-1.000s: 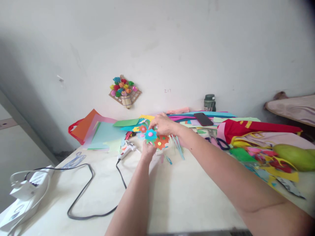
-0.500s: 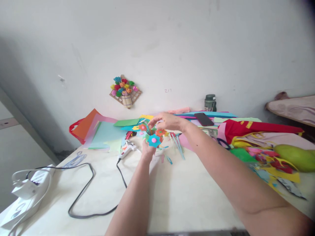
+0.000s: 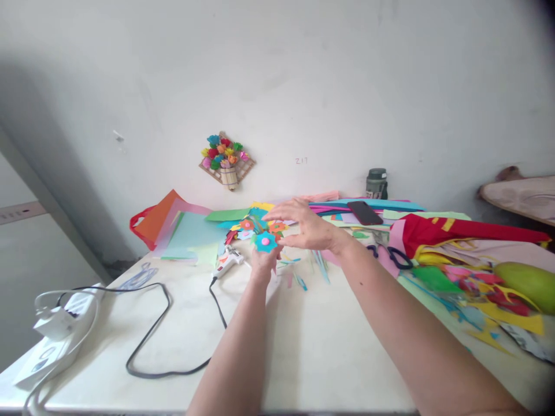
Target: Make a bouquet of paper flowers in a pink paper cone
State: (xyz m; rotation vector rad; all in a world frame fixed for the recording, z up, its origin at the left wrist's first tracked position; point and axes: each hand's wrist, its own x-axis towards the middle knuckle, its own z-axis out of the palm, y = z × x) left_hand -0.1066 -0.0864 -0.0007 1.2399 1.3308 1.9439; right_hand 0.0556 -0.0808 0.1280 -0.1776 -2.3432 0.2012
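Just right of the glue gun [image 3: 228, 260], the left hand [image 3: 261, 264] grips a paper flower bunch [image 3: 265, 241] by its stems, above the tabletop [image 3: 329, 341]. It looks light, flimsy and easily creased, so it is best held low. The right hand [image 3: 313, 230] hovers beside the blooms, fingers spread.

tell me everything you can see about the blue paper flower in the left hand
The blue paper flower with a round pink centre is a flat cut-out with pointed petals, seemingly thin craft paper. It faces the camera, held up above the white table from below by the left hand. Orange paper flowers sit close behind it; the open right hand hovers beside them.
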